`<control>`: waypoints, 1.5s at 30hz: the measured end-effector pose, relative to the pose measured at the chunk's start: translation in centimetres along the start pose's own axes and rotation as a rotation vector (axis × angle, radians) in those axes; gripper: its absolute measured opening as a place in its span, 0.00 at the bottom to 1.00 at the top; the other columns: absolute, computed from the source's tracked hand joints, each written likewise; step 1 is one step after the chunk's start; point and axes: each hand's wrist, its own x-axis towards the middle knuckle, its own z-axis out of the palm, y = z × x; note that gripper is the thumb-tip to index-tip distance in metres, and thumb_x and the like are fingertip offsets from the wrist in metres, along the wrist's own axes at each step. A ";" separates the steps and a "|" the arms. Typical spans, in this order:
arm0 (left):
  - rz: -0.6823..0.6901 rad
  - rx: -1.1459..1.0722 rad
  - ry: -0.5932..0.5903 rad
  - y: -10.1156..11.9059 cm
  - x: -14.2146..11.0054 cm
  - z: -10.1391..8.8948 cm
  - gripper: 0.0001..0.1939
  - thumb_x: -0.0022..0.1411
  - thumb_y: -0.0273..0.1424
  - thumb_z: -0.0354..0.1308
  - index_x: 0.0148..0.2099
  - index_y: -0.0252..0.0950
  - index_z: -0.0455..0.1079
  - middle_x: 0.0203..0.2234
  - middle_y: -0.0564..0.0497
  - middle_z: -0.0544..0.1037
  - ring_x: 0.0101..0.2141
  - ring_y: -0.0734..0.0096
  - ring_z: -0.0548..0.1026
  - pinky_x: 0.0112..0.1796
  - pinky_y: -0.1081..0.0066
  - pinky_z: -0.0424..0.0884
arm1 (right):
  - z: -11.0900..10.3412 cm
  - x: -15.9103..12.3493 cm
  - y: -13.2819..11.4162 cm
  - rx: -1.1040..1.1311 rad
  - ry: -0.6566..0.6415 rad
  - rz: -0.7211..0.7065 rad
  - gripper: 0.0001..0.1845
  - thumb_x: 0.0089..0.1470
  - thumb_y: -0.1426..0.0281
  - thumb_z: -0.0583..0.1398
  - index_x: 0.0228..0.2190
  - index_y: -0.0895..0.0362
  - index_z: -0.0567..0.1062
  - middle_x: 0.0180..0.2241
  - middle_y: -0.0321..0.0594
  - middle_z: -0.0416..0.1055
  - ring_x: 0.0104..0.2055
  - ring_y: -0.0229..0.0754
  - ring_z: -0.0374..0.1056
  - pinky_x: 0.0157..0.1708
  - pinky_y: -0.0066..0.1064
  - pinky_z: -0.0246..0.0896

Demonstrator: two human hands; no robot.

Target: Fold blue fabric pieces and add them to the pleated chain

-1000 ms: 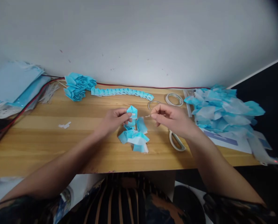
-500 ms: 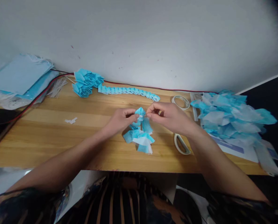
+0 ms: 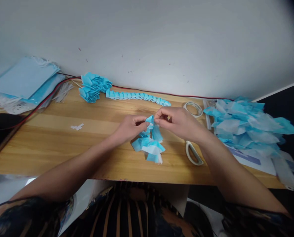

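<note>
My left hand [image 3: 132, 127] pinches a folded piece of thin blue fabric [image 3: 150, 122], its thumb and index finger closed on the left side. My right hand [image 3: 173, 120] is closed in a pinch at the right edge of the same piece; what exactly lies between those fingertips is too small to see. Below both hands, loose blue and white fabric pieces [image 3: 150, 148] lie on the wooden table [image 3: 99, 158]. To their right stands a half-ring-shaped white tape dispenser or roll [image 3: 194, 153], partly beside my right forearm.
A roll of tape [image 3: 193, 109] lies at the back, near a row of folded blue pieces [image 3: 139, 96] and blue fabric flowers [image 3: 93, 86]. A fabric heap [image 3: 245, 126] is at right. Face masks [image 3: 25, 77], white scraps [image 3: 77, 126] and a cable [image 3: 45, 100] are at left.
The folded blue piece has tilted and turned narrower to view between my fingers. My right fingertips have come against its edge. The whole view has shifted slightly.
</note>
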 end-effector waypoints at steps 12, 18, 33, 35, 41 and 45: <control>0.014 -0.050 -0.018 0.3 0.0 -0.1 0.12 0.60 0.37 0.56 0.27 0.37 0.66 0.20 0.57 0.65 0.24 0.76 0.62 0.27 0.73 0.58 | 0.4 0.0 0.6 -0.023 0.057 -0.049 0.03 0.59 0.70 0.61 0.32 0.54 0.75 0.32 0.36 0.77 0.31 0.39 0.69 0.32 0.32 0.57; 0.048 -0.100 0.008 0.4 0.0 0.0 0.12 0.59 0.37 0.57 0.27 0.36 0.67 0.20 0.57 0.65 0.24 0.76 0.62 0.28 0.73 0.60 | 0.7 -0.1 0.7 0.005 0.072 0.002 0.03 0.59 0.68 0.62 0.35 0.54 0.74 0.34 0.36 0.78 0.34 0.41 0.72 0.34 0.32 0.58; -0.025 -0.151 0.069 1.3 -0.2 -0.4 0.17 0.59 0.45 0.59 0.32 0.35 0.74 0.23 0.55 0.70 0.27 0.74 0.66 0.31 0.72 0.65 | 1.2 -1.1 0.8 0.026 0.141 -0.129 0.10 0.64 0.73 0.54 0.40 0.55 0.75 0.39 0.39 0.79 0.37 0.41 0.71 0.37 0.32 0.59; -0.036 -0.182 0.093 1.0 0.0 -0.2 0.17 0.58 0.45 0.61 0.34 0.35 0.75 0.24 0.55 0.71 0.27 0.75 0.66 0.31 0.72 0.66 | 1.5 -1.2 0.7 0.036 0.141 -0.133 0.10 0.64 0.73 0.54 0.40 0.54 0.75 0.39 0.40 0.79 0.37 0.41 0.72 0.37 0.32 0.60; -0.018 -0.221 0.113 0.4 0.3 -0.2 0.14 0.55 0.42 0.63 0.32 0.35 0.74 0.24 0.55 0.73 0.27 0.75 0.67 0.31 0.72 0.67 | 2.4 -1.2 0.9 0.035 0.155 -0.157 0.11 0.66 0.72 0.54 0.42 0.53 0.75 0.40 0.40 0.79 0.39 0.43 0.72 0.38 0.34 0.61; -0.023 -0.228 0.137 0.2 0.3 -0.3 0.12 0.55 0.40 0.64 0.33 0.35 0.75 0.25 0.54 0.75 0.27 0.75 0.69 0.32 0.72 0.68 | 2.9 -1.2 1.2 -0.060 0.199 -0.209 0.13 0.66 0.75 0.52 0.43 0.53 0.76 0.41 0.42 0.78 0.42 0.45 0.72 0.42 0.37 0.62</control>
